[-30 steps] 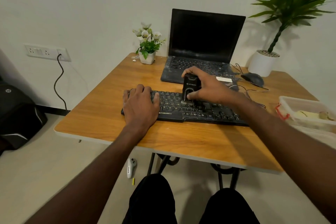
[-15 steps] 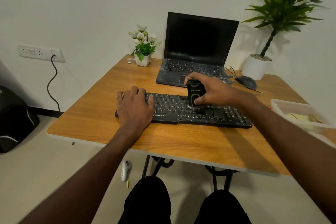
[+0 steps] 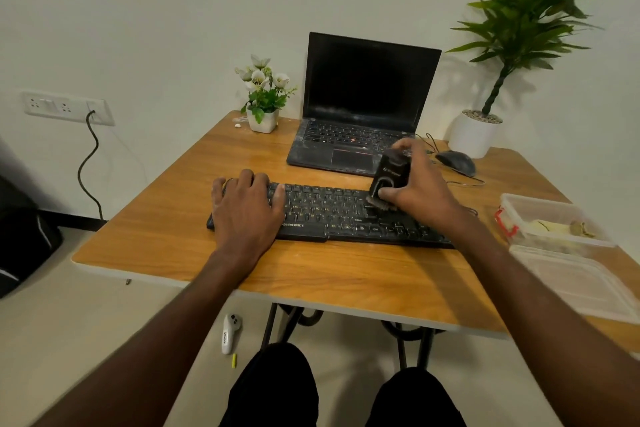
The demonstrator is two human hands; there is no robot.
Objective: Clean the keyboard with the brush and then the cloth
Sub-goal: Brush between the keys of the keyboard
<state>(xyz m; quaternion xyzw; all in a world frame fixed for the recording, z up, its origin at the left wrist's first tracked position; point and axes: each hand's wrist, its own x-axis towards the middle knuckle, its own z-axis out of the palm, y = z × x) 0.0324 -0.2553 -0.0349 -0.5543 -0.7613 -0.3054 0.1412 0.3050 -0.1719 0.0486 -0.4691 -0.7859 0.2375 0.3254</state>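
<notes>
Black keyboard [image 3: 332,215] lies on the wooden worktop [image 3: 166,229] with its long axis running left to right, the lettered front edge toward the person. The left hand [image 3: 247,210] rests palm down on the left end of the keyboard, fingers [image 3: 258,180] spread flat and grasping nothing, forearm extended straight in from the lower left. The right hand [image 3: 417,184] reaches in from the lower right and is wrapped around the black brush [image 3: 389,177], thumb on the near face and the other fingers curled over the top and far side. The brush stands nearly upright, tilted slightly with its top leaning away from the person; its bristle end points down and touches the keys right of the keyboard's middle.

At the right edge of the worktop sits a clear plastic container [image 3: 519,208] with a red clip on its near-left corner. It holds pale yellowish items that cannot be identified. A clear lid [image 3: 575,284] lies flat just in front of it.

Behind the keyboard stands an open laptop [image 3: 367,104] with a dark screen. A mouse [image 3: 455,162] lies to the right of the laptop, and a small flower pot [image 3: 262,120] stands to its left.
</notes>
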